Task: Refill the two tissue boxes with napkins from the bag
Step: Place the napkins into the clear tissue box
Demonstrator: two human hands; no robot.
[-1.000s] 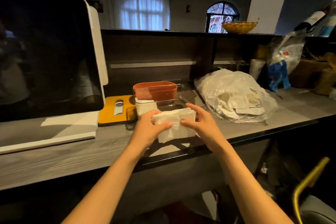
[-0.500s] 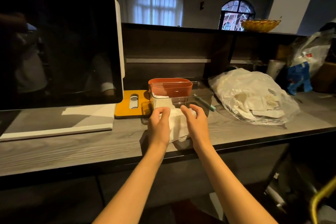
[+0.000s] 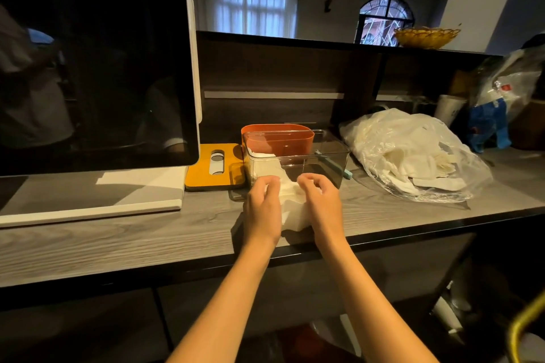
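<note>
- Between the two hands, at the near edge of the surface, sits a bunch of white napkins, soft and rumpled.
- The left hand has its fingers curled over the left side of the bunch; the right hand curls over the right side, so both grip it.
- Just beyond the fingertips stands a clear tissue box, open at the top, with some white napkins already against its left wall.
- Behind that, an orange tissue box also stands open, and whether it holds anything cannot be told.
- To the right of the right hand lies the plastic bag, with more napkins showing through it.
- The napkins look light and limp, likely to sag or slide apart if held by one corner.
- A grip on both ends, pressing the stack flat together, should keep it tidy going into the clear box.
- The bag is thin and slippery, so reaching through its mouth seems wiser than tugging its side.
</note>
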